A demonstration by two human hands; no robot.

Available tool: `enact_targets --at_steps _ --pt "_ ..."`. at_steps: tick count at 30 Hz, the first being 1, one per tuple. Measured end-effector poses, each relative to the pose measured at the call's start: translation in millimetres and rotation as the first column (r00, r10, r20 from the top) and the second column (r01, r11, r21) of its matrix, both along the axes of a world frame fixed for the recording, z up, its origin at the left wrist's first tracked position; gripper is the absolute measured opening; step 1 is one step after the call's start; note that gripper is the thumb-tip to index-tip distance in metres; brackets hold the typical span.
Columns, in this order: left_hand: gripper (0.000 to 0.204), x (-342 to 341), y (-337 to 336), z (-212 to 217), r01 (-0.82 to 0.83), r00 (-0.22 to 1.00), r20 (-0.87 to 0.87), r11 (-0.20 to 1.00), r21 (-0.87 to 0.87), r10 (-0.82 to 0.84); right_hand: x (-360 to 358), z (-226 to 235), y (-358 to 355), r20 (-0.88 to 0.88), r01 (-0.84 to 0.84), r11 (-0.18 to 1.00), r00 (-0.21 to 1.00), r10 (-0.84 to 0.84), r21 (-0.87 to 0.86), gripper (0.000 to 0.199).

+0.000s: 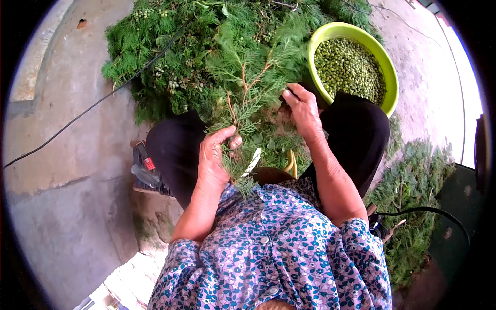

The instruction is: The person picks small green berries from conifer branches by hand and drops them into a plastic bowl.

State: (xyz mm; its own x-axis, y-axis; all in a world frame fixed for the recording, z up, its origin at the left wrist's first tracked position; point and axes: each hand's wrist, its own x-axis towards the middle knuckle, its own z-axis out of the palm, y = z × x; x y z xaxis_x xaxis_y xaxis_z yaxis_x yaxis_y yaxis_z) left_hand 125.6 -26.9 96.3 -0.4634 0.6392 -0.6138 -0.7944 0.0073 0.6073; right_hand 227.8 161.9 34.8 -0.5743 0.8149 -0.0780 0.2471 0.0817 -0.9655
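Note:
My left hand (pixel 216 155) is closed around the lower stem of a leafy evergreen branch (pixel 247 82), with flat, feathery green sprays and reddish-brown twigs. The branch stands up and leans away from me, over my lap. My right hand (pixel 304 109) is beside its right-hand sprays, thumb and fingers drawn together; whatever they hold, if anything, is hidden. Below the branch, between my knees, a container (pixel 271 175) shows partly, with a yellow handle and a white strip at its rim. Just beyond my right hand, a lime-green basin (pixel 392 88) holds small round green cones.
A big heap of cut evergreen branches (pixel 170 67) lies ahead. More cut branches (pixel 411 196) lie at the right. A black cable (pixel 82 111) crosses the concrete floor at the left. Beside my left knee, a low stand (pixel 150 173) carries a red item and a clear plastic item.

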Motion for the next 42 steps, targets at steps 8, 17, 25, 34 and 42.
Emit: enact_targets --at_steps 8,17,25,34,42 --pt "0.031 -22.7 -5.2 -12.6 0.141 0.967 0.196 0.983 0.118 -0.162 14.4 -3.0 8.5 -0.508 -0.299 0.586 0.83 -0.229 -0.753 0.02" --pt "0.032 -12.0 7.8 7.9 0.142 0.951 0.272 0.989 0.045 -0.149 -11.7 4.6 -19.9 -0.439 -0.317 0.499 0.886 -0.148 -0.806 0.008" --pt "0.022 -8.9 5.9 13.5 0.151 0.983 0.119 0.986 -0.075 -0.141 -9.4 16.5 -24.7 -0.114 -0.063 0.927 0.993 0.022 -0.371 0.011" --pt "0.022 1.5 10.8 15.3 0.065 0.99 -0.105 0.976 -0.21 -0.089 27.3 -2.9 33.2 -0.082 0.311 0.713 0.885 -0.458 -0.629 0.018" --pt "0.022 -0.4 11.0 2.4 0.006 0.953 -0.29 0.968 -0.252 -0.081 67.5 14.6 124.5 -0.34 0.076 0.383 0.327 -0.882 -0.921 0.044"
